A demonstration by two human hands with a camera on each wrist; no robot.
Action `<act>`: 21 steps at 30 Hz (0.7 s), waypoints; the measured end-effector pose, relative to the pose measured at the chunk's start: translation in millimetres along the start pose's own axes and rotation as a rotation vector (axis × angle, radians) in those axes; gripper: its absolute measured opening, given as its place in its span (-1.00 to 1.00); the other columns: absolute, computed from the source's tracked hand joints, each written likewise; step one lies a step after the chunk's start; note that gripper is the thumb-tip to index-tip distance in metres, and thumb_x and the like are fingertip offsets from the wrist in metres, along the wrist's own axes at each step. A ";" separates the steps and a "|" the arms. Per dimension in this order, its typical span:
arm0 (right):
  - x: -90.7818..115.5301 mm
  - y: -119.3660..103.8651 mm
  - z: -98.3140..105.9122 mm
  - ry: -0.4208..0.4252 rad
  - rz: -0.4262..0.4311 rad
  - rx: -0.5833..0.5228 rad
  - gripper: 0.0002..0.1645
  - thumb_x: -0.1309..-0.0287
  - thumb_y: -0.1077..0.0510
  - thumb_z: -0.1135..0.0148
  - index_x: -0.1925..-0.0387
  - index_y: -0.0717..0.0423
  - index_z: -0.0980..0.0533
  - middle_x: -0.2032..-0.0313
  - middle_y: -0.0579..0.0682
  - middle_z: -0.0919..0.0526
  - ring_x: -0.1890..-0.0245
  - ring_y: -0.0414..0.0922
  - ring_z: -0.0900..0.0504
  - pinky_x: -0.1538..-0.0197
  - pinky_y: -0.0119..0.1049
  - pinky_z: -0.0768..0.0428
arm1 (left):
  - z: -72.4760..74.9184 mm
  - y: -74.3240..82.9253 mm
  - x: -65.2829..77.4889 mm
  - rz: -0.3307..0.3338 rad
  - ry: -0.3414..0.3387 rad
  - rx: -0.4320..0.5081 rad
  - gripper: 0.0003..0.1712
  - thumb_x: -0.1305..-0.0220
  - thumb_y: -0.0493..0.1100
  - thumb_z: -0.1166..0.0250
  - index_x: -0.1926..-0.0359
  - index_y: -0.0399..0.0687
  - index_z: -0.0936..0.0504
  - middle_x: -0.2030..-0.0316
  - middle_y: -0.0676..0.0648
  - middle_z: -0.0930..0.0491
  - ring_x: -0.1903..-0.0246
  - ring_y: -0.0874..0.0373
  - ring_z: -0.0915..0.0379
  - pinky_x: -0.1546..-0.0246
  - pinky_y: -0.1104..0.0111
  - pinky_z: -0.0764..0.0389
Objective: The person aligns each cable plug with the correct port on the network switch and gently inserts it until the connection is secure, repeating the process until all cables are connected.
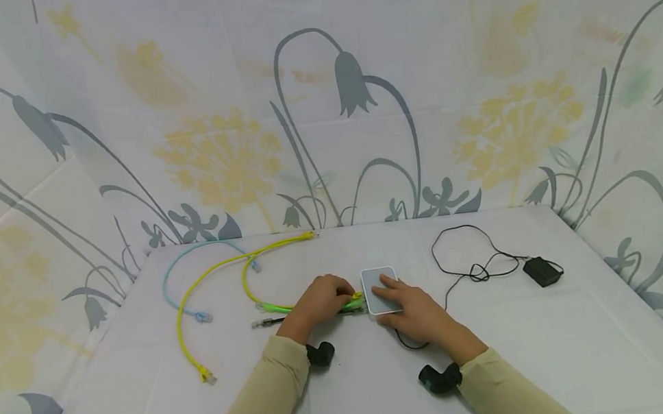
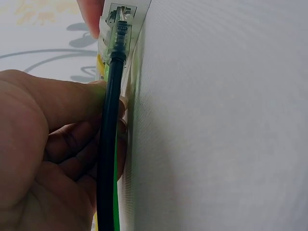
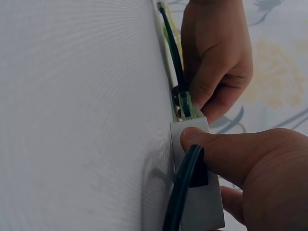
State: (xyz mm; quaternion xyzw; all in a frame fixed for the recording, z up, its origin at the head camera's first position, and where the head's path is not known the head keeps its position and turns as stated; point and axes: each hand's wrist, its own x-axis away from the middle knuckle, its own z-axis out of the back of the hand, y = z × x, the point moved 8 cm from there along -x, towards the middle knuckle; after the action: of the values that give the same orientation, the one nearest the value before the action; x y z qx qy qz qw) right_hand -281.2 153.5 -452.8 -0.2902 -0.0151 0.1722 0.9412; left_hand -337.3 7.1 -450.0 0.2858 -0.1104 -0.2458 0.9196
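Note:
A small white network switch (image 1: 380,303) with a grey top lies flat on the table. My right hand (image 1: 422,313) grips it, thumb on the near side and fingers spread over the top. At its left side my left hand (image 1: 320,298) pinches a green network cable (image 2: 115,207) close to the ports. Beside that, a short black network cable (image 2: 108,144) runs past my left thumb, its clear plug (image 2: 119,41) right at the port row. A yellow plug also shows at the switch. My fingers partly hide the green plug.
A yellow cable (image 1: 215,268) and a light blue cable (image 1: 165,283) lie loose at left. A thin black cord (image 1: 434,253) loops at right to a black power adapter (image 1: 542,271). Black wrist cameras (image 1: 442,380) sit on both wrists. Flower-printed cloth walls (image 1: 326,166) surround the white table.

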 end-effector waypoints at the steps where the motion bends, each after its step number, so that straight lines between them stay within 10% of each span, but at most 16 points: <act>1: 0.2 0.3 -0.3 0.000 -0.003 -0.004 -0.30 -0.18 -0.04 -0.32 -0.33 -0.03 -0.39 -0.45 0.07 -0.19 -0.42 0.22 -0.20 -0.33 0.13 -0.34 | -0.1 -0.1 0.1 0.002 -0.001 -0.003 -0.79 -0.34 -0.21 -0.22 0.08 -0.10 -0.72 0.12 -0.05 -0.68 0.07 0.10 -0.56 0.00 0.22 -0.58; 21: 0.3 4.1 -1.0 0.004 -0.005 0.003 -0.31 -0.18 -0.06 -0.31 -0.33 -0.07 -0.40 -0.45 0.04 -0.20 -0.42 0.20 -0.21 -0.32 0.12 -0.35 | 6.8 -6.2 11.6 -0.029 0.042 -0.084 -0.82 -0.34 -0.22 -0.22 0.12 -0.09 -0.71 0.17 -0.03 -0.67 0.12 0.12 -0.56 0.03 0.23 -0.57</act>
State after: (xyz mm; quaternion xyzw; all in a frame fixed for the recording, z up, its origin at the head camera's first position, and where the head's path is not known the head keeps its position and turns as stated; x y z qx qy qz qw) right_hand -282.0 156.2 -455.9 -0.2892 -0.0136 0.1695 0.9421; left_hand -332.2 -6.5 -447.3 0.2539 -0.0765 -0.2573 0.9292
